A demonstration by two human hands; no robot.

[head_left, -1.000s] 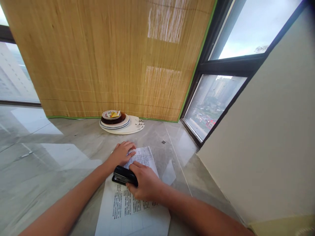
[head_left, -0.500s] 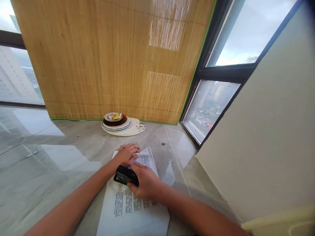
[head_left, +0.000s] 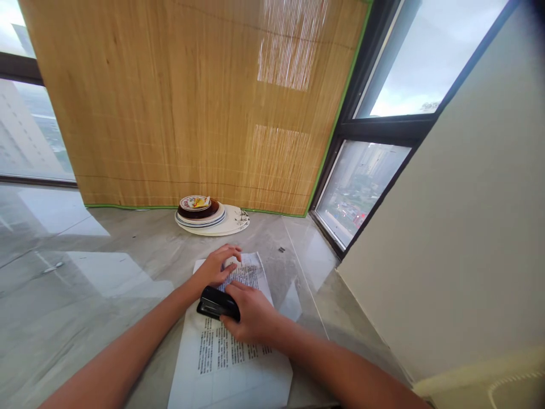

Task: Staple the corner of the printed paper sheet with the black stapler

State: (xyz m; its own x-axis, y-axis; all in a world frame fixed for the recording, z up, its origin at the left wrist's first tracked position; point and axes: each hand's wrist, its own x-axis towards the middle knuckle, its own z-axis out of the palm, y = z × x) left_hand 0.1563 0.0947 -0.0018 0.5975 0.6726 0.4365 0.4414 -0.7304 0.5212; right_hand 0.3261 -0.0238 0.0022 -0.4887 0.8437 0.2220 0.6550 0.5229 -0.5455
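Observation:
A black stapler (head_left: 218, 303) lies across the printed paper (head_left: 230, 369), its front end pointing left at the sheet's left part. My right hand (head_left: 254, 313) is wrapped round the stapler's rear end. Above it, my left hand (head_left: 219, 265) is over the far end of the paper, fingers bent and spread, with nothing seen in them. Whether its fingertips touch the sheet is hard to tell. Rows of dark print cover the paper's middle and far part.
Stacked plates (head_left: 200, 211) stand on a white oval platter (head_left: 232, 221) by the bamboo blind (head_left: 170, 102). Two small dark strips (head_left: 281, 250) lie on the grey marble surface (head_left: 106, 335) right of the paper. A small pale object (head_left: 53, 267) lies far left. A wall (head_left: 468, 227) rises at right.
My left hand has lifted slightly from the far end of the paper, its fingers bending and parting. My right hand and the stapler stay where they were.

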